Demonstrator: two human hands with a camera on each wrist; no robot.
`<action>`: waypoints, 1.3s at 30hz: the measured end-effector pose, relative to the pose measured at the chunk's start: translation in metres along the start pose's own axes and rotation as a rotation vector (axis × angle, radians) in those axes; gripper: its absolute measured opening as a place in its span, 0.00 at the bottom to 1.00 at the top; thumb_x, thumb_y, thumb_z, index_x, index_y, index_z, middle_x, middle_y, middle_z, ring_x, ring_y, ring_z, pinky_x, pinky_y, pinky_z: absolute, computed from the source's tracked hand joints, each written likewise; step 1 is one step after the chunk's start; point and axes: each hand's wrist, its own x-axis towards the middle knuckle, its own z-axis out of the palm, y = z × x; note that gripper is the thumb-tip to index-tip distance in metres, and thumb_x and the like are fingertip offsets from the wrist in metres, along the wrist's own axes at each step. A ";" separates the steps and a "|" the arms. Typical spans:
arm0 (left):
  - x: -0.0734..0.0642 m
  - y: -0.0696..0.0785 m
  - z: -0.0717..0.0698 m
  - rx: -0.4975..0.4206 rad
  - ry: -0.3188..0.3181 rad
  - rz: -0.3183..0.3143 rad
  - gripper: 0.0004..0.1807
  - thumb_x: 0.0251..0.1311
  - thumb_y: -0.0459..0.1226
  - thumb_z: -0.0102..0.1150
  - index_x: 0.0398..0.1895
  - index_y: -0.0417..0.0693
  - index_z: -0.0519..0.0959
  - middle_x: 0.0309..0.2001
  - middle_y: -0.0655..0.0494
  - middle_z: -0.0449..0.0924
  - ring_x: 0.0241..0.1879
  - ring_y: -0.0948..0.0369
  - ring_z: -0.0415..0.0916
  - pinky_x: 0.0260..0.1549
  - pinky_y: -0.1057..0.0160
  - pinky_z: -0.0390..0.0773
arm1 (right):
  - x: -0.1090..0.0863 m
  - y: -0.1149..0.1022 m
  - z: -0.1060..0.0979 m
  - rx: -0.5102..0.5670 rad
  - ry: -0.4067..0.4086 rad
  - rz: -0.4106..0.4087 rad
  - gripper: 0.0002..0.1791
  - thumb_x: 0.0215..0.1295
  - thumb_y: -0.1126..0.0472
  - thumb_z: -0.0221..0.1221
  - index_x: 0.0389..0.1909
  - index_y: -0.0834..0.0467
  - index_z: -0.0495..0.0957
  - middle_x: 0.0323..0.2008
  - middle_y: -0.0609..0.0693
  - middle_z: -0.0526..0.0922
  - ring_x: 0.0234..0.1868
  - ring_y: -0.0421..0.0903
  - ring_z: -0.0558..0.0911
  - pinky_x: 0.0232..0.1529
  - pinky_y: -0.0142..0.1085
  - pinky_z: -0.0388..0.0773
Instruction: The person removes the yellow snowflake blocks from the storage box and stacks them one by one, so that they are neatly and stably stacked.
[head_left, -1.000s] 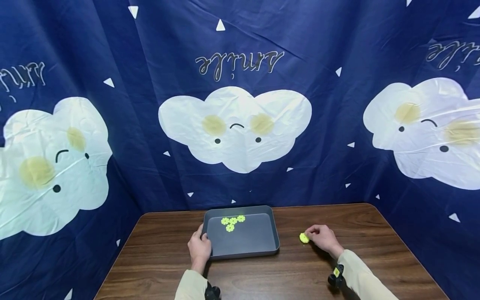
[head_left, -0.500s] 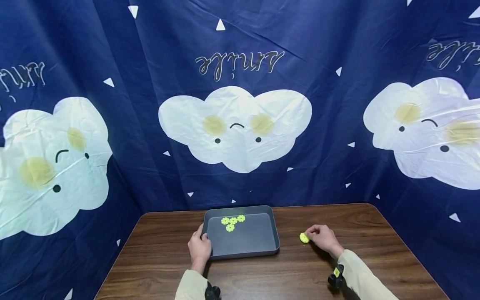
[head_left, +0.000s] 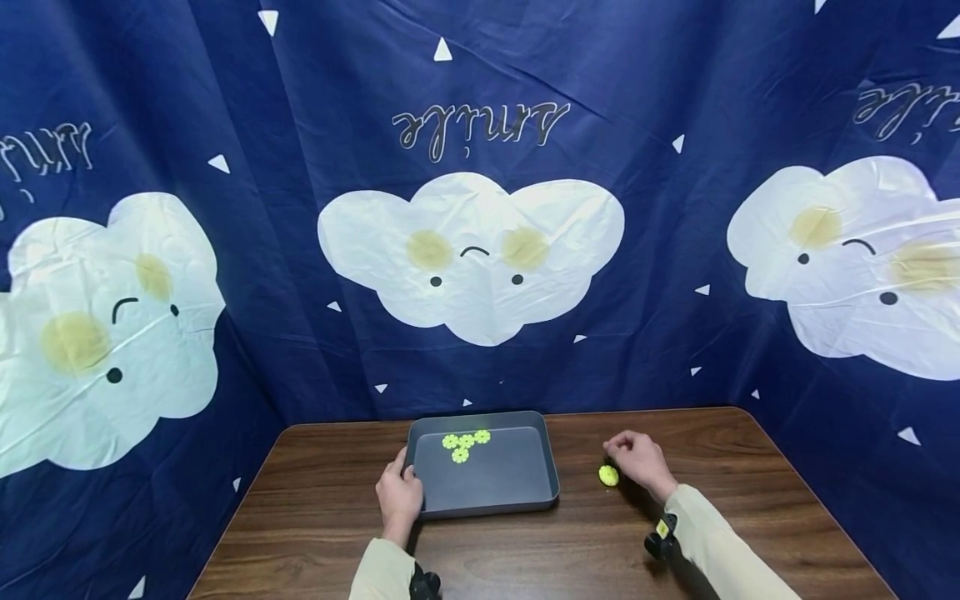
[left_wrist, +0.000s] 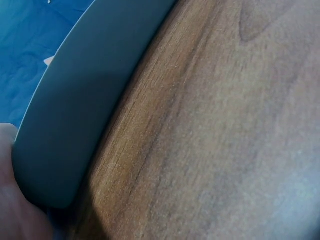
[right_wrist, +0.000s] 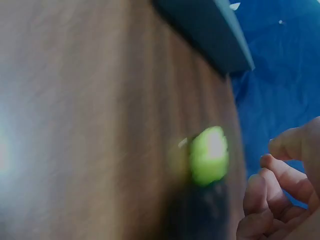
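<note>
A dark grey rectangular tray (head_left: 487, 492) lies on the table, with several yellow-green flower-shaped pieces (head_left: 467, 441) grouped in its far left part. My left hand (head_left: 398, 496) holds the tray's left side, its thumb at the rim; the left wrist view shows a bit of that hand (left_wrist: 20, 200) against the tray wall (left_wrist: 85, 100). Right of the tray lies a yellow-green scalloped piece (head_left: 608, 476), thick and rounded in the right wrist view. Just beyond this piece (right_wrist: 209, 156) hovers my right hand (head_left: 637, 460), fingers loosely bent, a gap between thumb and fingertips, nothing visible in it.
The brown wooden table (head_left: 517, 554) ends at a far edge close behind the tray. A blue curtain (head_left: 480, 375) with white clouds surrounds the table at the back and sides. A tiny pale speck (right_wrist: 182, 142) lies beside the scalloped piece.
My right hand has left the scalloped piece and moved up and slightly left, away from it. The piece stays on the table. The left hand and tray have not moved.
</note>
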 end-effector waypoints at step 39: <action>-0.003 0.003 0.001 0.003 0.036 0.020 0.24 0.68 0.26 0.50 0.67 0.38 0.75 0.55 0.32 0.80 0.59 0.35 0.75 0.61 0.37 0.73 | 0.023 -0.136 0.163 -0.094 -0.159 -0.084 0.21 0.62 0.55 0.66 0.56 0.56 0.84 0.55 0.60 0.85 0.54 0.61 0.83 0.52 0.53 0.82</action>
